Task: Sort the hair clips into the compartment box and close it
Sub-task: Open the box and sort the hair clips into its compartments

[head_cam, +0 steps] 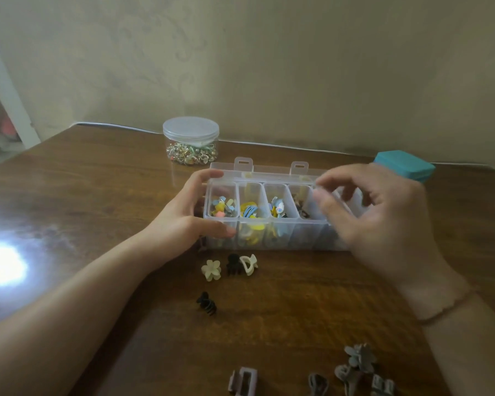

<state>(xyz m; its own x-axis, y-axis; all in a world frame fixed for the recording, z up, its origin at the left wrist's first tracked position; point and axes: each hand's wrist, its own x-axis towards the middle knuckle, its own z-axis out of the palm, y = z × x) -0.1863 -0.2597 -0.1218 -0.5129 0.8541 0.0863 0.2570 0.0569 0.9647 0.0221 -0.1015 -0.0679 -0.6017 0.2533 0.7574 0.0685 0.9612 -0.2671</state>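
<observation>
Head view —
A: How far is the sorting?

B: I judge about half. The clear plastic compartment box (269, 212) holds clips, lid open; loose ones wait nearer me than my fingers, like the cream flower clip (211, 270).

A: And your hands?

B: My left hand (192, 212) grips the box end. My right hand (375, 212) hovers over its right compartments, fingers curled; whether they pinch something I cannot tell.
</observation>
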